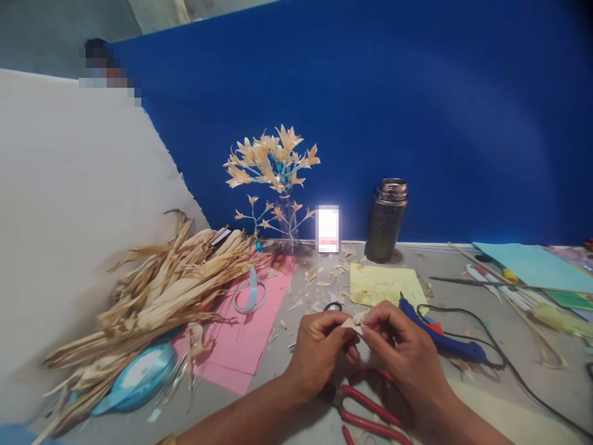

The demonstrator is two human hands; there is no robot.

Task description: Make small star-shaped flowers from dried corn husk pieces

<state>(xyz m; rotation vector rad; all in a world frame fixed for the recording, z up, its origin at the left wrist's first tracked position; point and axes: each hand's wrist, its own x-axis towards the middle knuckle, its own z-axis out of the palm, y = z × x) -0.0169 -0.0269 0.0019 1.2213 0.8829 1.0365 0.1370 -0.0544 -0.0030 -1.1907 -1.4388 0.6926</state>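
My left hand [319, 349] and my right hand [402, 347] meet over the front middle of the table, both with fingers pinched. Between them is a small pale piece of dried husk [353, 324], its two ends gripped by my fingertips. Under my right hand lies a red-handled pair of pliers or cutters [370, 415], its head partly hidden. A blue hot glue gun [456, 347] rests just right of my right hand, its nozzle towards the yellow paper [386, 283]. Part of a black ring [332, 306] shows behind my left hand.
Dried corn husks [185, 272] lie at left beside blue ribbon [139, 374], pink sheets [231, 355] and a tape roll [250, 303]. Behind stand husk flowers [271, 157], a lit screen [328, 228] and a dark flask [386, 222]. A black cord [519, 383] and sticks [491, 283] lie right.
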